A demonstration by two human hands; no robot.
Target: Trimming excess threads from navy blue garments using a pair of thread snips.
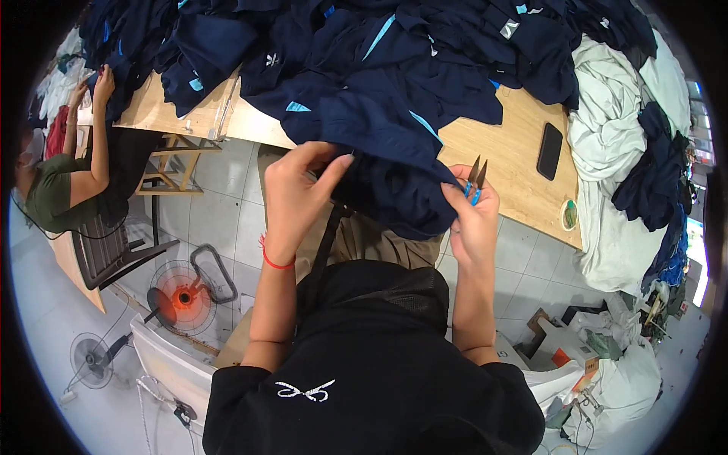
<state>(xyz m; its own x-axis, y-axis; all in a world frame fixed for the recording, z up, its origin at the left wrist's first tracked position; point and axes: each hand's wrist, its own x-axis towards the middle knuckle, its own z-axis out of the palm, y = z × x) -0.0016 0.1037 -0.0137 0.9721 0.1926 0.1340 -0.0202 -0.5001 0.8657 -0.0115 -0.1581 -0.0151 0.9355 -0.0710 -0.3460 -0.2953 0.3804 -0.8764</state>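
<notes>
A dark navy garment (394, 182) hangs off the front edge of the table toward my lap, between my two hands. My left hand (296, 189), with a red string on its wrist, is closed in a pinch at the garment's upper left edge; the tips of its fingers are partly hidden by cloth. My right hand (474, 212) is closed around small thread snips (475, 182) with blue handles, their blades pointing up and away from me. Its thumb also presses on the garment's right edge. Light blue strips show along the navy cloth.
Navy garments (303, 45) heap across the wooden table (523, 152). A black phone (549, 152) lies at the right, near pale cloth (607, 114) draped over the edge. At the left, another person (76, 174) handles cloth. Fans (182, 297) stand on the floor.
</notes>
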